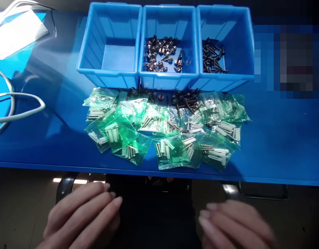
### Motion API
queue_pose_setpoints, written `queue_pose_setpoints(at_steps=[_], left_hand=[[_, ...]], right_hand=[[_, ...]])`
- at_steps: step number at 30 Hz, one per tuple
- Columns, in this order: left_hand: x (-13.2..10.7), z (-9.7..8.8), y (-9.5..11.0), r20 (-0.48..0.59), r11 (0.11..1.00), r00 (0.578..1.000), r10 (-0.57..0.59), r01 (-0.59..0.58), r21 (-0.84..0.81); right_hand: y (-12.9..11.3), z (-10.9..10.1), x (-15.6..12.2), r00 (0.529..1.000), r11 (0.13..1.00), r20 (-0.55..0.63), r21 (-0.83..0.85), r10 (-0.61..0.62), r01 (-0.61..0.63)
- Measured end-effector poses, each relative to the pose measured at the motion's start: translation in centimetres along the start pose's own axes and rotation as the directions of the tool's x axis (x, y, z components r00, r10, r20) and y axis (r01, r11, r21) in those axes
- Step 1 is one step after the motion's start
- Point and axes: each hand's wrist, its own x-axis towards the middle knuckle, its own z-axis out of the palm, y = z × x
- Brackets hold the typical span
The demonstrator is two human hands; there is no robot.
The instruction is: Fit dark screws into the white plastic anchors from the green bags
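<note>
My left hand [83, 216] and my right hand [233, 223] hover below the near edge of the blue table [279, 145], fingers stretched out and pointing toward each other, holding nothing. The right hand is slightly blurred. On the table lies a spread of several green plastic bags [164, 129] holding screws and white wall plugs. Loose dark screws [182, 100] lie behind the bags. Three blue bins stand at the back: the left bin [110, 41] is empty, the middle bin [168, 74] holds washer-head screws, the right bin [224, 77] holds black screws.
White cables [16, 107] loop across the table's left side, and a white flat object [16, 31] lies at the far left corner. A pixelated patch covers the far right. A dark chair frame [64, 185] shows below the table edge.
</note>
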Motion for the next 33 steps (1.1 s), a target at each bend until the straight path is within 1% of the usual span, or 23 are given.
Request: queue_pose_setpoints(at_steps=[1,2,3,4,5,6,7,8,9,12,14,17,18,19,21,22,23,25,27,29,30,31,33], left_hand=[[2.3,-0.2,-0.6,-0.062,0.994,0.992,0.107,-0.105,0.041],[4.6,-0.2,-1.1,-0.026,0.992,0.997,0.076,-0.073,0.1],[7.0,0.0,-1.6,-0.046,0.985,0.99,0.134,-0.128,0.117],[9.3,0.4,-2.2,-0.079,0.971,0.978,0.194,-0.18,0.16],[11.6,0.6,-2.7,-0.115,0.963,0.975,0.192,-0.164,0.215],[13.7,0.8,-3.3,-0.117,0.96,0.978,0.175,-0.143,0.242],[15.7,0.9,-3.9,-0.097,0.964,0.986,0.135,-0.108,0.243],[17.5,0.8,-4.5,-0.082,0.971,0.994,0.068,-0.047,0.235],[19.1,0.7,-5.2,-0.086,0.971,0.996,0.04,-0.018,0.239],[22.4,0.3,-7.1,-0.009,0.964,0.998,0.055,-0.05,0.261],[23.4,0.5,-8.2,0.024,0.945,0.995,0.092,-0.095,0.312],[23.3,1.3,-9.2,-0.052,0.909,0.989,0.138,-0.106,0.404],[23.0,1.5,-9.4,-0.087,0.902,0.984,0.157,-0.107,0.418],[22.6,1.6,-9.5,-0.116,0.902,0.977,0.181,-0.117,0.416],[21.7,1.8,-9.6,-0.155,0.912,0.956,0.249,-0.177,0.37],[21.3,1.7,-9.6,-0.164,0.912,0.944,0.285,-0.214,0.349],[20.9,1.7,-9.6,-0.162,0.908,0.934,0.318,-0.251,0.334],[20.5,1.7,-9.5,-0.127,0.892,0.919,0.374,-0.319,0.321],[20.4,1.8,-9.6,-0.091,0.876,0.909,0.408,-0.361,0.32],[20.5,2.0,-9.8,-0.085,0.877,0.911,0.405,-0.36,0.32],[20.6,2.0,-10.0,-0.08,0.879,0.917,0.391,-0.347,0.326],[20.7,2.0,-10.3,-0.068,0.883,0.926,0.371,-0.329,0.335],[20.9,1.9,-10.8,-0.044,0.884,0.939,0.341,-0.304,0.355]], right_hand=[[1.0,-0.9,2.7,0.989,0.99,-0.067,-0.061,-0.13,0.126],[1.9,-1.4,5.7,0.99,0.989,-0.077,-0.103,-0.117,0.109],[2.7,-1.6,8.7,0.993,0.985,-0.028,-0.127,-0.118,0.114],[3.3,-1.5,11.7,0.984,0.966,0.057,-0.188,-0.169,0.177],[3.6,-1.2,14.4,0.959,0.939,0.186,-0.235,-0.212,0.253],[3.7,-0.6,16.8,0.933,0.925,0.281,-0.239,-0.224,0.294],[3.8,0.1,18.7,0.909,0.935,0.371,-0.215,-0.187,0.28],[3.8,0.8,20.2,0.871,0.944,0.469,-0.194,-0.149,0.266],[3.8,1.6,21.1,0.857,0.945,0.496,-0.19,-0.143,0.267],[4.2,3.2,21.8,0.85,0.941,0.497,-0.169,-0.177,0.294],[4.8,3.6,21.4,0.848,0.933,0.489,-0.163,-0.206,0.321],[5.4,3.3,21.1,0.83,0.923,0.501,-0.143,-0.244,0.358],[5.5,3.0,21.1,0.833,0.921,0.482,-0.123,-0.27,0.369],[5.6,2.8,21.1,0.851,0.924,0.432,-0.093,-0.299,0.372],[5.6,2.3,21.1,0.907,0.942,0.265,0.016,-0.327,0.335],[5.7,2.2,21.0,0.935,0.95,0.172,0.078,-0.311,0.302],[5.7,2.1,20.9,0.957,0.958,0.106,0.133,-0.27,0.255],[6.0,2.0,20.8,0.978,0.961,-0.009,0.182,-0.208,0.206],[6.6,1.9,20.6,0.962,0.956,-0.129,0.138,-0.241,0.258],[7.3,1.8,20.7,0.922,0.941,-0.213,0.033,-0.323,0.337],[7.6,1.7,20.8,0.911,0.937,-0.224,-0.031,-0.346,0.348],[8.0,1.6,21.0,0.912,0.937,-0.217,-0.087,-0.348,0.337],[8.6,1.4,21.3,0.928,0.938,-0.172,-0.168,-0.33,0.302]])
